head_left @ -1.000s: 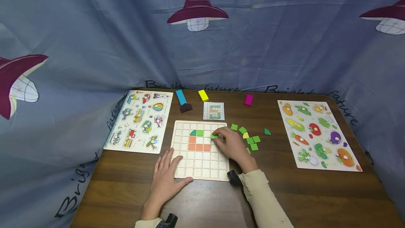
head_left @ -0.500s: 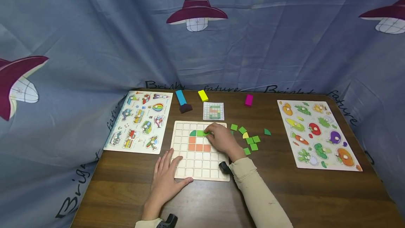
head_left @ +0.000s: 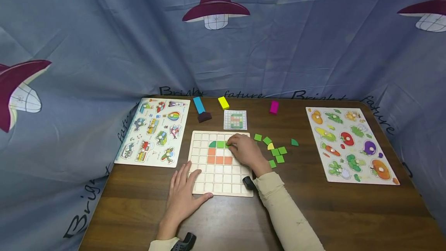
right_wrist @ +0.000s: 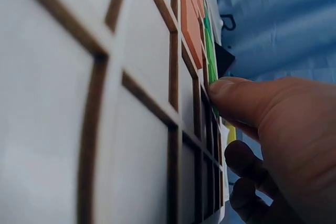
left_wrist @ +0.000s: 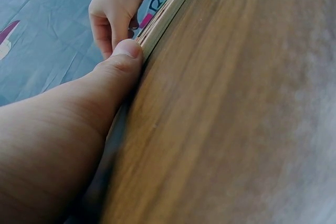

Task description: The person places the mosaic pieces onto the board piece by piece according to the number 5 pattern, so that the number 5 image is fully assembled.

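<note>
A pale wooden grid board (head_left: 223, 189) lies on the table, with several orange square tiles (head_left: 219, 160) in its cells. Above them runs a row of a dark green quarter-round tile (head_left: 213, 144), a green square tile (head_left: 220, 145) and another green square tile (head_left: 226, 144). My right hand (head_left: 246, 152) has its fingertips on that last tile; in the right wrist view the thumb (right_wrist: 231, 92) touches its edge, while the index fingertip is mostly hidden. My left hand (head_left: 182, 195) rests with spread fingers at the board's lower left corner, thumb (left_wrist: 126, 51) along the near edge.
Loose green tiles (head_left: 275, 152) and a yellow piece (head_left: 270, 146) lie right of the board. Behind it are a patterned card (head_left: 235, 120) and blue (head_left: 199, 105), yellow (head_left: 223, 103), magenta (head_left: 274, 107) and dark (head_left: 204, 117) pieces. Picture puzzles flank it: vehicles (head_left: 151, 131), vegetables (head_left: 352, 146).
My right hand has carried a green square tile leftward across the board to beside the other green square, where it now lies in the row. My left hand has stayed in place.
</note>
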Motion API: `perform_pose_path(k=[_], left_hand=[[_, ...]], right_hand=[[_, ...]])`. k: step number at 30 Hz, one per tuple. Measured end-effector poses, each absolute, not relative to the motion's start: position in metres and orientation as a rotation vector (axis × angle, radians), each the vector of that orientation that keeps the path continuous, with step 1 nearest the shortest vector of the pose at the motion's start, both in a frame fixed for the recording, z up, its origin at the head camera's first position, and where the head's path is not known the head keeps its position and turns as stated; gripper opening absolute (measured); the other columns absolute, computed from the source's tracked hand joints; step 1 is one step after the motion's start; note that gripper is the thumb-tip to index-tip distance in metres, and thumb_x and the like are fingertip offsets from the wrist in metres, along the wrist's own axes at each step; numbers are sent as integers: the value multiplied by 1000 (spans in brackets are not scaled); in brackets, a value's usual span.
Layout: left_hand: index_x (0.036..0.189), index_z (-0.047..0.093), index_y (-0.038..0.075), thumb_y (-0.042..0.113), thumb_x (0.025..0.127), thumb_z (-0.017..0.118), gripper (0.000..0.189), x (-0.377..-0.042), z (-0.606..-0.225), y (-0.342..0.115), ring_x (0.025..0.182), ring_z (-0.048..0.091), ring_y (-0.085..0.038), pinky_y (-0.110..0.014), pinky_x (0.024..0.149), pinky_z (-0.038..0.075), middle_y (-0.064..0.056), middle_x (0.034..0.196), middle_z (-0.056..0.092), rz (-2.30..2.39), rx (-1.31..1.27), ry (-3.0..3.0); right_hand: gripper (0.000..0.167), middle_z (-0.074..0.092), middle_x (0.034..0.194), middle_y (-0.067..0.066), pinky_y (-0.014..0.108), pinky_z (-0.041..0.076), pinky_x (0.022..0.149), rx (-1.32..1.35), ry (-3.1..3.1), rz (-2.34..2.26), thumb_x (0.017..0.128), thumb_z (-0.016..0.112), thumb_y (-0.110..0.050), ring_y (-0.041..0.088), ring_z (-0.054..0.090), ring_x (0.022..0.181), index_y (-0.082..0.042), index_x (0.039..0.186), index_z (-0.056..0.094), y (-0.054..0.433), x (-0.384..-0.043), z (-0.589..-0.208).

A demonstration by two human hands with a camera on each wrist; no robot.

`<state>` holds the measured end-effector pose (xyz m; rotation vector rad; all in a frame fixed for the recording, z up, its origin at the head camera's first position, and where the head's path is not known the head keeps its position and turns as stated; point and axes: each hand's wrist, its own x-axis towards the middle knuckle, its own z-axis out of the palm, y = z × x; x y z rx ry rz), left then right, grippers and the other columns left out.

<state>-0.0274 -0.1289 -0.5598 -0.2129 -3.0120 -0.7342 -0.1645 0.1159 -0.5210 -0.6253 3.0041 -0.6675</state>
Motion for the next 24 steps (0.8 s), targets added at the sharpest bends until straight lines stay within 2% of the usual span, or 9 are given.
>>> perform_pose_path(k=[10, 13, 17, 20, 23, 24], left_hand=[[145, 51, 25, 78, 74, 71, 91, -29, -560, -128, 157, 19, -32, -56, 126, 14, -7, 170, 21, -750, -205, -3012], [144, 51, 24, 78, 74, 71, 91, -28, -560, -128, 157, 19, -32, -56, 126, 14, -8, 170, 22, -748, -212, -3005], [144, 52, 25, 79, 74, 70, 91, -27, -562, -129, 157, 20, -32, -57, 125, 15, -8, 170, 22, -727, -213, -3004], [144, 51, 26, 80, 74, 69, 91, -27, -562, -129, 156, 21, -32, -57, 126, 15, -8, 170, 22, -708, -213, -3006], [145, 51, 26, 80, 74, 69, 91, -27, -562, -129, 156, 21, -32, -56, 126, 15, -8, 170, 22, -711, -220, -3005], [144, 51, 26, 80, 74, 70, 91, -26, -562, -129, 156, 21, -32, -56, 126, 15, -8, 170, 22, -716, -222, -3003]], right_hand=[[12, 74, 117, -1, 41, 58, 96, -607, 3015, -651, 95, 73, -19, 24, 68, 113, -17, 105, 80, 122, -165, -520], [11, 75, 114, 0, 44, 55, 104, -585, 3035, -667, 95, 73, -18, 23, 69, 110, -16, 103, 80, 129, -161, -517], [10, 76, 110, 0, 47, 54, 105, -522, 3061, -758, 94, 74, -18, 24, 70, 104, -16, 101, 80, 148, -151, -513], [11, 75, 110, 2, 47, 58, 95, -447, 3080, -837, 94, 75, -19, 25, 70, 104, -15, 103, 79, 169, -139, -513], [11, 74, 110, 3, 49, 57, 96, -375, 3108, -886, 94, 75, -18, 27, 69, 107, -15, 104, 78, 193, -126, -517], [12, 74, 110, 4, 48, 58, 92, -344, 3117, -904, 93, 75, -18, 27, 69, 107, -15, 104, 78, 202, -121, -519]])
